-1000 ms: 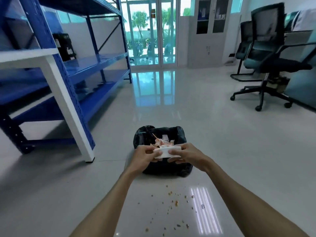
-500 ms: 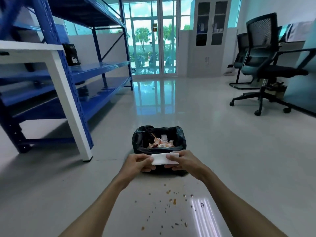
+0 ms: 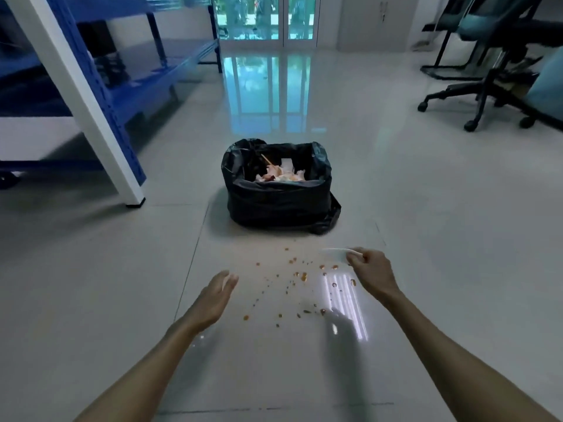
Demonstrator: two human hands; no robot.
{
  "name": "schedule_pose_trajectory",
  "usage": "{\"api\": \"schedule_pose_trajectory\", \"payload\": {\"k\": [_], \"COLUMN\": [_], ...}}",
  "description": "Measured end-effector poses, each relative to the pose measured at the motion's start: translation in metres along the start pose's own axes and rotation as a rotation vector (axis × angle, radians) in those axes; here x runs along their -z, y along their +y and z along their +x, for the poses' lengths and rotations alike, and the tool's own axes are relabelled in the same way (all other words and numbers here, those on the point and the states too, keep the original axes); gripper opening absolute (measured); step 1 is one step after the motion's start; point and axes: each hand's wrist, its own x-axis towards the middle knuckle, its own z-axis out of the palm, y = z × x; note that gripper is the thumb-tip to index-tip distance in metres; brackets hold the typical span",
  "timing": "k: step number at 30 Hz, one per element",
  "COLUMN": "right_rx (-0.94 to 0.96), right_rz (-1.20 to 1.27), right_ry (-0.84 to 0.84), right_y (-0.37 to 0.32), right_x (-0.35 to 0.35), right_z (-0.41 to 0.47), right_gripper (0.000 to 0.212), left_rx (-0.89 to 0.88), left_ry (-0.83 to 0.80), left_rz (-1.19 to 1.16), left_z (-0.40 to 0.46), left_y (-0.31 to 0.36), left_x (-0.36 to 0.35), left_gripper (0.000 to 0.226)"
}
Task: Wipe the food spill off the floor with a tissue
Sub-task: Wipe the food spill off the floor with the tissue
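The right hand [image 3: 373, 271], right of centre in the frame, pinches a folded white tissue [image 3: 335, 254] at its grip; the tissue sticks out to the left of the fingers, low over the floor [image 3: 441, 239]. The left hand [image 3: 213, 296], lower centre, is open and empty, fingers straight, palm turned inward. Between and below the two hands the orange spill [image 3: 300, 277] lies scattered in crumbs across the glossy tile, its nearest bits just below the tissue. Above it, mid-frame, stands a black-lined bin [image 3: 278, 202] with scraps inside.
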Motion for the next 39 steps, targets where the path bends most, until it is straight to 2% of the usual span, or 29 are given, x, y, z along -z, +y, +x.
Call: {"api": "schedule_pose_trajectory", "payload": {"k": [4,6,8,9,12,13,15,19,23,28,31,34,36,39], "right_rx": [-0.017,-0.013,0.075,0.141,0.319,0.332,0.258,0.233,0.246,0.309,0.409,0.569,0.68,0.751], "right_rz": [-0.119,-0.151,-0.253,-0.343,-0.637,-0.708,-0.769,-0.805,-0.809,-0.732,-0.695,-0.694,-0.702,-0.725], "right_ry": [0.156,0.293,0.371,0.36,0.16,0.108,0.088,0.149,0.102,0.023,-0.083,-0.168,-0.23,-0.321], "right_y": [0.044,0.066,0.087,0.099,0.139,0.148,0.158,0.144,0.124,0.085,0.06,0.042,0.037,0.046], "right_x": [-0.015,-0.016,-0.016,-0.019,-0.042,-0.05,-0.063,-0.085,-0.124,-0.185,-0.223,-0.254,-0.262,-0.256], "right_z": [-0.003,-0.006,-0.013,-0.018,-0.044,-0.051,-0.058,-0.056,-0.057,-0.05,-0.049,-0.057,-0.066,-0.076], "right_gripper": [0.029,0.028,0.03,0.033,0.033,0.033,0.049,0.052,0.047,0.055,0.063,0.05,0.051,0.056], "left_rx": [0.042,0.048,0.028,0.005,-0.055,-0.056,-0.045,-0.052,-0.064,-0.076,-0.08,-0.093,-0.099,-0.106], "left_ry": [-0.011,0.06,0.175,0.226,0.337,0.358,0.362,0.356,0.366,0.376,0.385,0.404,0.406,0.407], "left_rz": [0.121,0.217,0.288,0.345,0.511,0.512,0.489,0.483,0.508,0.487,0.482,0.493,0.491,0.506], "left_z": [0.013,0.019,0.017,0.014,0.007,0.008,0.01,0.011,0.011,0.008,0.009,0.011,0.013,0.013], "left_y": [-0.052,-0.079,-0.101,-0.109,-0.123,-0.124,-0.123,-0.125,-0.125,-0.126,-0.128,-0.131,-0.132,-0.135], "left_x": [-0.017,-0.024,-0.037,-0.045,-0.062,-0.063,-0.063,-0.064,-0.063,-0.062,-0.061,-0.06,-0.06,-0.06], "left_gripper": [0.076,0.076,0.075,0.074,0.074,0.074,0.073,0.073,0.074,0.07,0.069,0.067,0.065,0.063]}}
